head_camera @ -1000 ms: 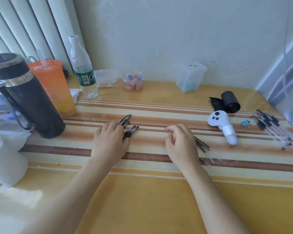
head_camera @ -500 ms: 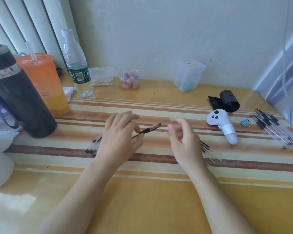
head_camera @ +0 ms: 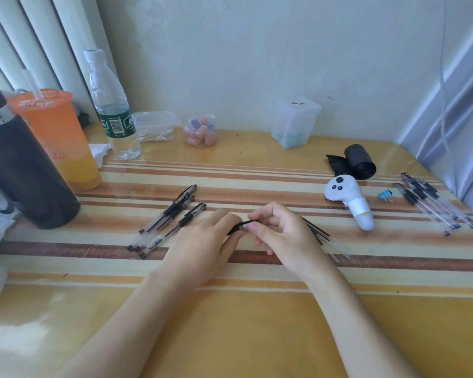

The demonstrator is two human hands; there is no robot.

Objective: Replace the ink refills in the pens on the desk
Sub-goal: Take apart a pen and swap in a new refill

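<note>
**Camera Placement: One Head-Worn View**

A single wide-angle camera is worn on the person's head. It faces forward and tilts down over the desk (head_camera: 243, 336), looking from the near edge toward the back wall (head_camera: 257, 64). Both forearms enter from the bottom edge. The left hand (head_camera: 202, 241) and right hand (head_camera: 284, 236) sit just below frame centre, near the lens. Blinds (head_camera: 25, 36) close the left margin and a pale panel (head_camera: 453, 105) closes the right. This one view takes in the full desk width.

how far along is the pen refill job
Done: unclear; the pens at far right may be finished. In hand: left hand and right hand both grip one pen. Left: the pile of pens by the left hand, with loose refills beside the right.
</note>
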